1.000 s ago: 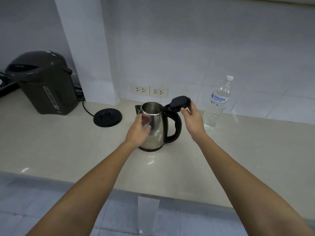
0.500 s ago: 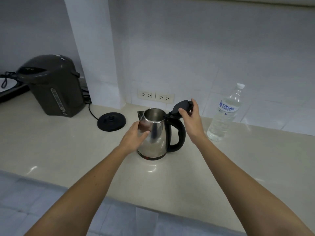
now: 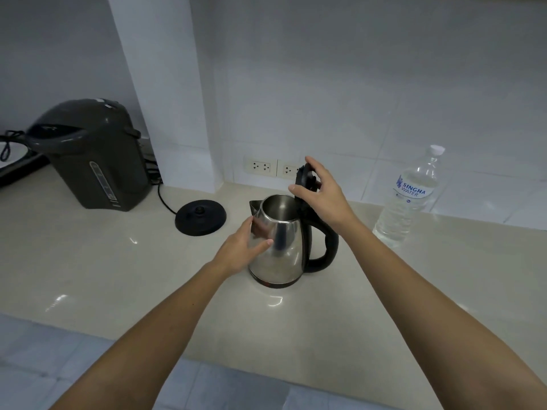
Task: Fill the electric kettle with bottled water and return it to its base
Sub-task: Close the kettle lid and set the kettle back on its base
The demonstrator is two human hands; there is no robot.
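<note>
While left hand (image 3: pixel 240 249) grips steel kettle (image 3: pixel 285 251) (mouth open), right hand (image 3: pixel 323 197) holds black lid (image 3: pixel 304 178) upright.

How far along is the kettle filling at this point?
Done: the kettle is off its base, standing on the counter, lid raised. In hand: the left hand holds the kettle's body, the right hand holds the lid open. Left: the capped water bottle stands untouched; pouring, closing, reseating remain.

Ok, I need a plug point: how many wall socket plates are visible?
2. The left white socket plate sits low on the wall; the right white socket plate adjoins it, partly covered by the raised black kettle lid. Others may hide behind the dark grey water boiler.
</note>
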